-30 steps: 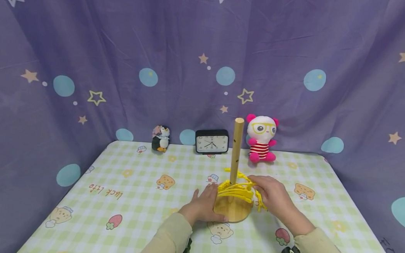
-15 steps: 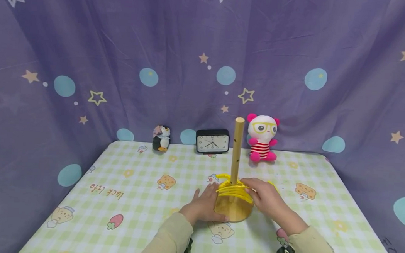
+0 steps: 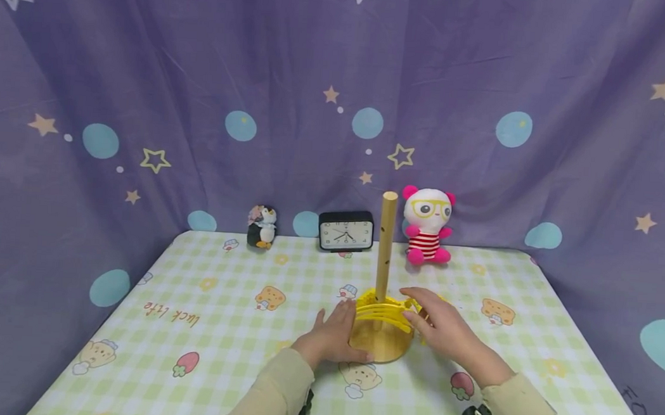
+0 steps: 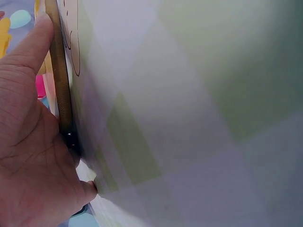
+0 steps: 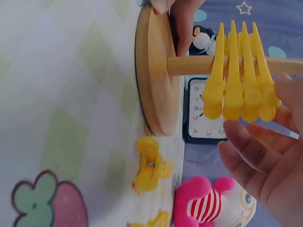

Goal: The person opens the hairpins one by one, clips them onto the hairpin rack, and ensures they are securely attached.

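A wooden stand has a round base (image 3: 379,350) and an upright pole (image 3: 386,249). Around the pole's lower part sit several yellow plastic pieces (image 5: 232,90), their tapered prongs stacked side by side and apart from the base. My left hand (image 3: 330,337) holds the base's left edge, thumb at the front and fingers along the far side. To the right of the pole is my right hand (image 3: 445,322), thumb and fingers spread near the rounded ends of the yellow pieces. Contact there cannot be made out. Loose yellow pieces (image 5: 147,165) lie on the table beside the base.
Against the curtain at the table's back stand a penguin figure (image 3: 262,227), a black-framed clock (image 3: 346,232) and a pink and white panda plush (image 3: 428,226). A checked cloth (image 3: 216,334) covers the table.
My right hand moved left toward the pole, then back slightly right as thumb and fingers spread. The yellow strip sticking out behind the pole has drawn in around it. My left hand stays put.
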The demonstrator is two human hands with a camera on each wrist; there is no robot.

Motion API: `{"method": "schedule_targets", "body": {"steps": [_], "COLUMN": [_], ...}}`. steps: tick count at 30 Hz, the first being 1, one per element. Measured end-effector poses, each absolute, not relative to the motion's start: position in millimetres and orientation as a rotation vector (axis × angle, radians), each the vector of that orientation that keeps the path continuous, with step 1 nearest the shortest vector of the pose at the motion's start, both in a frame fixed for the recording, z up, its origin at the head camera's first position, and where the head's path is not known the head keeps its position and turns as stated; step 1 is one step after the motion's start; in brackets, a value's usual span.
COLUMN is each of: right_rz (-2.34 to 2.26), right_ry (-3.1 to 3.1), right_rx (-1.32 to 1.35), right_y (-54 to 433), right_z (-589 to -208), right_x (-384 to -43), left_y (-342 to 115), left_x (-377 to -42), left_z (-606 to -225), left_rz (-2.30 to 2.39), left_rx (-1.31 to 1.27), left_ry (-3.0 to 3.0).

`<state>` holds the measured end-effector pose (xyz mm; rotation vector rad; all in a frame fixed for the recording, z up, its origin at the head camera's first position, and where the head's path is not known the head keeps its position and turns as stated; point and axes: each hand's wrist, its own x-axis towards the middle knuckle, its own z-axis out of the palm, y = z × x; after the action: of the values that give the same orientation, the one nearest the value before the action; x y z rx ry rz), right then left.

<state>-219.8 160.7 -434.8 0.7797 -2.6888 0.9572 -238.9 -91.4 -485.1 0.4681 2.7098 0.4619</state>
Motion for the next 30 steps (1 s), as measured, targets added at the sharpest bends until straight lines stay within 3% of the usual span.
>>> {"method": "schedule_targets", "body": {"steps": [8,30], "right_rz": [0.961,0.819], "right_ry": [-2.715,-2.837], "right_rx": [0.530,0.339], "right_y": [180.7,222.5], "right_z": [-442.4,-469.2], "right_x": [-219.7,-220.1], "left_y": [-92.2,-91.8], "left_x": [-239.4,-241.0], "left_z": [-487.0,-491.8], "left_rz": [0.476,0.466], "left_rx": [0.452,0.467], "left_ry": [2.697,2.721]}}
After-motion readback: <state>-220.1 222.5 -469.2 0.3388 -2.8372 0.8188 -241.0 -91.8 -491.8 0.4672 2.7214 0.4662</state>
